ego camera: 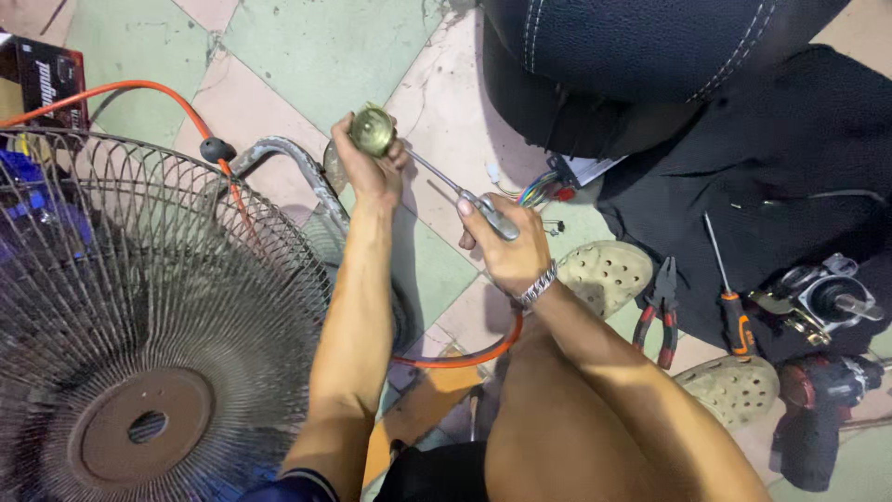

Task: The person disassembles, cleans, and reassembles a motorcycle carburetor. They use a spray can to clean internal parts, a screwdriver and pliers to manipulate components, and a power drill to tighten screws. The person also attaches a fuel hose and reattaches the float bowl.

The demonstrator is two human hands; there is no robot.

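Wire fan guard (139, 325) fills the left over the tiled floor (307, 56). Above it, the left hand (370, 167) closes its grip around a round brass part (373, 131). The right hand (502, 244) grips a screwdriver (465, 197), tip at that part. Pliers (658, 311) and a motor (822, 299) lie further right.

I see the left hand (370, 165) gripping a small round brass-coloured part (373, 130), while the right hand (506, 246) holds a screwdriver (465, 197) whose tip meets that part. Left of the left hand lies a wire fan guard (139, 307), with an orange cable (139, 88) running past it. Right of the right hand lie red-handled pliers (658, 311), an orange-handled screwdriver (729, 293) and a small motor (822, 299) on black cloth (790, 139).
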